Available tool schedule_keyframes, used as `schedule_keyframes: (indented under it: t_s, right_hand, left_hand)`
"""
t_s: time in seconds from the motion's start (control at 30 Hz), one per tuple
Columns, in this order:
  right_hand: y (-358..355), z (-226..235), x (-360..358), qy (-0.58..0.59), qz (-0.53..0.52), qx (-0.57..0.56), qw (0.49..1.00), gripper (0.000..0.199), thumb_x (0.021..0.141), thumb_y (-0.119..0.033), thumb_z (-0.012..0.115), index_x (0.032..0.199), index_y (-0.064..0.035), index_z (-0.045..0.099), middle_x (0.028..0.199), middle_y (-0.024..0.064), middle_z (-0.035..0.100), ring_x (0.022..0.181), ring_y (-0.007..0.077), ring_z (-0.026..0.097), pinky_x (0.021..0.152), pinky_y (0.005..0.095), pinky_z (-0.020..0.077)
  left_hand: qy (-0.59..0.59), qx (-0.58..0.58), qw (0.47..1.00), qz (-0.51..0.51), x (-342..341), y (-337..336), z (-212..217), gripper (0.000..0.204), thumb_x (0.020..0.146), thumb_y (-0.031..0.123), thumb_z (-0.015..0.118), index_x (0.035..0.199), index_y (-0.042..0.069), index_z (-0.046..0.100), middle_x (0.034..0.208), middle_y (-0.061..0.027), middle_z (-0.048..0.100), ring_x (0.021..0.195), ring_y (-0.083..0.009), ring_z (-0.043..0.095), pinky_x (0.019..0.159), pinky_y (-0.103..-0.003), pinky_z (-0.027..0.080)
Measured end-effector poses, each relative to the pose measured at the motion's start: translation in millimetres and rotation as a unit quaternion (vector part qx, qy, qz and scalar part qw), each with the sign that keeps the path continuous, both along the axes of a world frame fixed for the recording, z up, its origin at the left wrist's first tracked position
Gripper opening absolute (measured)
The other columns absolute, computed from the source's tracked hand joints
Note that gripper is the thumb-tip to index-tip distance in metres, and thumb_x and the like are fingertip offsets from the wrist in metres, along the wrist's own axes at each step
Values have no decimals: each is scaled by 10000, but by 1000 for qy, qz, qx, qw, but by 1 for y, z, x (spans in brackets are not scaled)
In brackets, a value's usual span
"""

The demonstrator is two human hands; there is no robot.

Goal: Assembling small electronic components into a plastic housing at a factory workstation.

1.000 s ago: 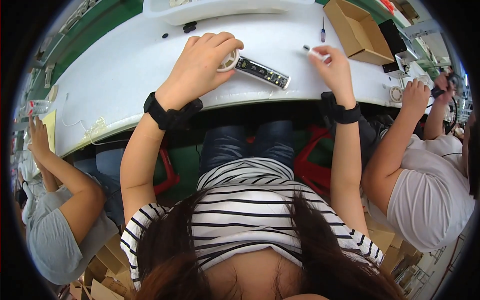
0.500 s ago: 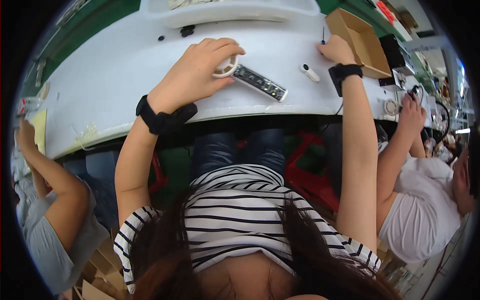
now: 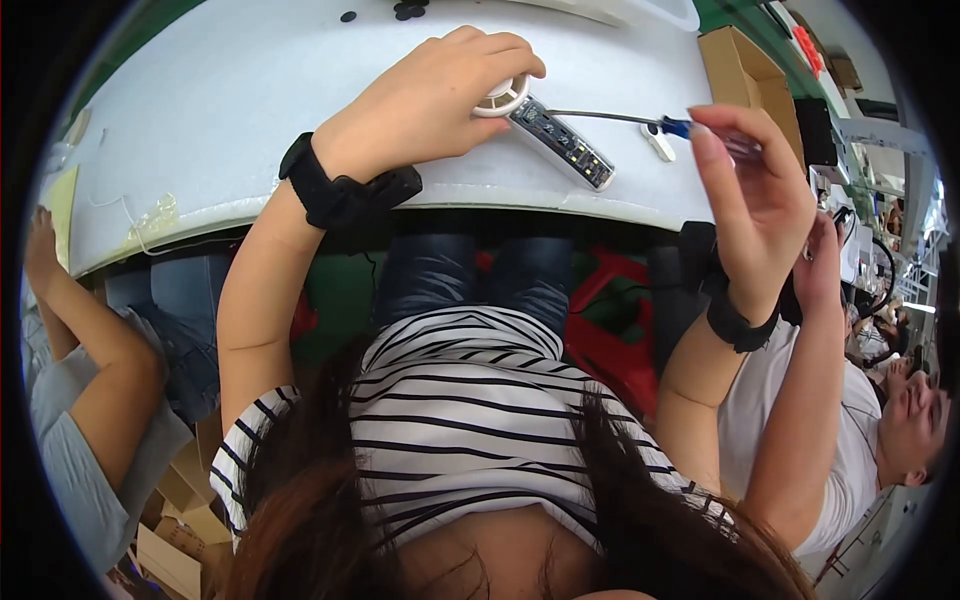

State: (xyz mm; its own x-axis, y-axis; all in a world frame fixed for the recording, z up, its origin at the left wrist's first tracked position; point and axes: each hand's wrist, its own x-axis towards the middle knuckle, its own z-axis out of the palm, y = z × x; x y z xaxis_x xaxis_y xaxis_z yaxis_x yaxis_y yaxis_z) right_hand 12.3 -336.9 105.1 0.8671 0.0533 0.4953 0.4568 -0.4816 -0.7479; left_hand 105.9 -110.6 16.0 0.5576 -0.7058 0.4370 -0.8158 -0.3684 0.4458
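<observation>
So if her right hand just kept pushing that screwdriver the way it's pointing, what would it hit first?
The right hand holds a blue-handled screwdriver whose shaft points left, toward the long device with the exposed circuit board that the left hand steadies. The tip would probably meet its round white end first, though depth is unclear.

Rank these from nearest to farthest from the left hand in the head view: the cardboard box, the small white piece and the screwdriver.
From the left hand:
1. Screwdriver, its thin shaft reaching toward the hand from the right.
2. Small white piece, on the table below the screwdriver's handle end.
3. Cardboard box, far right at the table edge.
</observation>
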Motion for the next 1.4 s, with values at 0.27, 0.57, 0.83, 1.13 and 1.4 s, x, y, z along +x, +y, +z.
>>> schedule_keyframes:
  t_s: [0.27,0.57,0.83,1.13,1.4]
  right_hand:
    - [21,1,25,19,52,-187,981,137,823,-40,679,949,7,656,840,36,651,725,72,580,664,209,465]
    - [40,17,38,68,55,-265,960,125,863,-62,607,944,32,617,833,75,624,732,126,570,651,228,439]
    - [51,15,51,62,72,-244,965,139,828,-110,583,843,28,571,686,168,572,646,273,576,597,329,449]
    - [69,28,57,74,83,-314,943,189,824,-132,527,826,53,568,738,240,584,721,384,582,638,397,461]
    - [73,29,63,47,90,-340,935,253,829,-149,494,781,85,580,759,286,586,725,423,579,650,426,466]
  left_hand:
    - [7,12,1000,14,-3,2,2,431,725,66,711,1131,72,566,1139,-65,585,1046,-280,539,909,-363,445]
    - [23,24,999,13,-2,1,2,450,730,60,710,1150,67,551,1146,-78,577,1069,-296,525,927,-370,433]
    - [22,15,1000,10,-3,-1,2,446,737,59,703,1153,63,541,1137,-107,576,1080,-307,519,931,-368,430]
    - [98,-6,994,-44,-3,-1,14,428,689,43,640,1100,3,529,1065,-200,555,1021,-403,494,891,-431,415]
    - [52,-18,996,-71,2,0,11,483,682,35,643,1148,-13,524,1093,-221,549,1036,-406,488,909,-433,410]
